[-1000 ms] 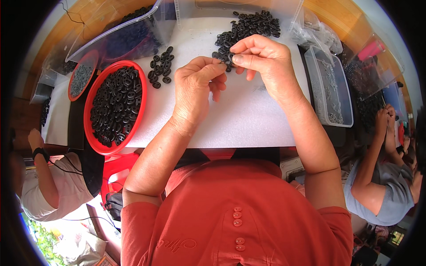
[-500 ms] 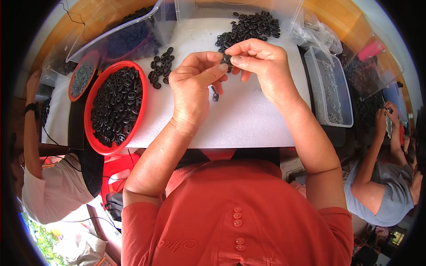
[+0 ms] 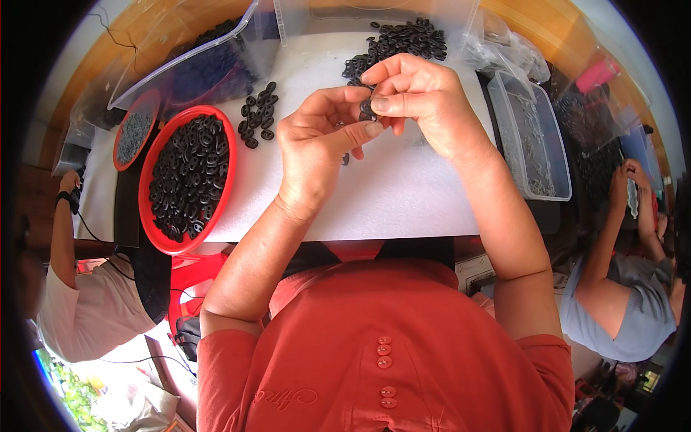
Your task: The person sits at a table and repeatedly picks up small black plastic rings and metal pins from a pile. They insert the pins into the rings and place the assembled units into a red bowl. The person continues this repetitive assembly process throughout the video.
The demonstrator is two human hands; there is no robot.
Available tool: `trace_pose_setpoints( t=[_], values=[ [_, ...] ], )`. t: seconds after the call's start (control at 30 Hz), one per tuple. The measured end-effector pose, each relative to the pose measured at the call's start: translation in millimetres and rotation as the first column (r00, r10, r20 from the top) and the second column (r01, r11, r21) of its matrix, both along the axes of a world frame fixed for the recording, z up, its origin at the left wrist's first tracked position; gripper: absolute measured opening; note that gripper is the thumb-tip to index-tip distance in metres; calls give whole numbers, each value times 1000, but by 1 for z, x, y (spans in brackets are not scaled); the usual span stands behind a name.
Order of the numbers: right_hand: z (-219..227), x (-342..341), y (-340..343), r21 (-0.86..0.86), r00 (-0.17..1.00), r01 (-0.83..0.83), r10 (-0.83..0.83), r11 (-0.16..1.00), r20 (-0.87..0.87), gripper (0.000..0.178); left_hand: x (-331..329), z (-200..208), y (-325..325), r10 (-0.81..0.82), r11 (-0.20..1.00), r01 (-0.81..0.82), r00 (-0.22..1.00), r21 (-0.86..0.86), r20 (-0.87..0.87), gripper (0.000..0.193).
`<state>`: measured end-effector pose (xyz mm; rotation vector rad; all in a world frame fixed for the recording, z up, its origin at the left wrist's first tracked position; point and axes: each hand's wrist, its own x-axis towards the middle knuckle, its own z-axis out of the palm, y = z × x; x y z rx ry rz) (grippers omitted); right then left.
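Above the white work surface (image 3: 403, 209) my two hands meet around a small black oval part with holes (image 3: 367, 110). My right hand (image 3: 428, 101) pinches it between thumb and forefinger. My left hand (image 3: 317, 137) is closed beside it, thumb bent toward the fingers; what its fingertips hold is partly hidden. Just below the left fingers another small dark piece (image 3: 345, 159) shows, partly covered. A small group of black oval parts (image 3: 257, 115) lies left of my hands, and a larger heap (image 3: 403, 42) lies beyond them.
At left stands a red bowl (image 3: 232, 162) full of black parts, with a smaller bowl (image 3: 134, 137) of grey pieces behind. Clear plastic bins (image 3: 194, 50) stand at the back left. A clear tray (image 3: 515, 137) with small pale pieces sits right. Co-workers sit on both sides.
My right hand has shifted slightly up, and the black part between my hands shows more fully. The co-worker's arm at the left has moved down.
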<state>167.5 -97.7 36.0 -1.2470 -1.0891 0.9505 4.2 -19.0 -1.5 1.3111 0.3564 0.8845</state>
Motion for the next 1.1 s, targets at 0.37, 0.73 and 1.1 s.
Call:
trace_pose_setpoints(
  t=[0.37, 0.73, 1.1],
  values=[
    [-2, 7, -2, -131, 984, -130, 145, 983, 106, 20, -1, -2, -1, 24, 999, -24, 1000, 44, -12, 29],
    [1, 11, -4, -144, 969, -244, 238, 959, -57, 27, -4, 2, -3, 54, 903, -49, 999, 428, -1, 31],
    [4, 1, -5, -129, 909, -350, 303, 928, -286, 21, -11, 7, -10, 20, 967, -30, 999, 254, 42, 22]
  ],
)
